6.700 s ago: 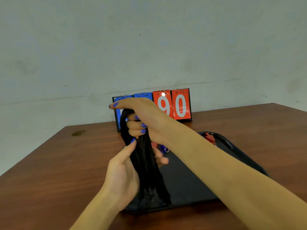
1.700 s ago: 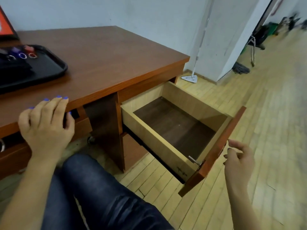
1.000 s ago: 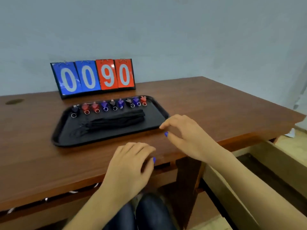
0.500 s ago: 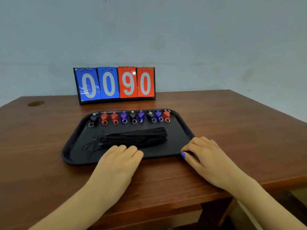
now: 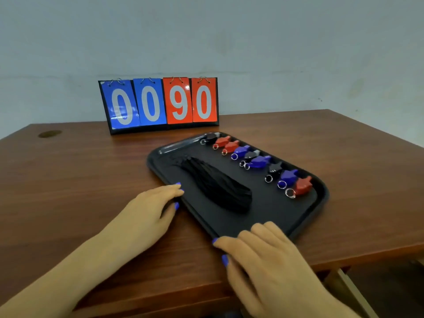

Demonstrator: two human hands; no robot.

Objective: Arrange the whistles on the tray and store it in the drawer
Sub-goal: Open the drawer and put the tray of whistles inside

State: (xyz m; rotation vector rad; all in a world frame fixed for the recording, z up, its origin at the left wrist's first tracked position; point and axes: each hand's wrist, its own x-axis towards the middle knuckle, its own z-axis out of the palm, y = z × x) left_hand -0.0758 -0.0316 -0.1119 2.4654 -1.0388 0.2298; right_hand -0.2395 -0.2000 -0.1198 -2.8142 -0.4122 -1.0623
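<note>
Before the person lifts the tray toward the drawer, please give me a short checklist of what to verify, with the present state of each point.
1. Whistles in one row along the far rim of the tray: ok.
2. Black lanyard bundle fully inside the tray: ok.
3. Left hand touches the tray's left rim: ok.
4. Right hand on the near corner: ok, firm grip cannot tell.
5. Tray level on the table: ok.
6. Drawer open: cannot tell, mostly out of view.

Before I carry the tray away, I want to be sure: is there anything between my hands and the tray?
Nothing visible. The left hand already touches the tray at its side rim, and the right hand rests at its near corner.
</note>
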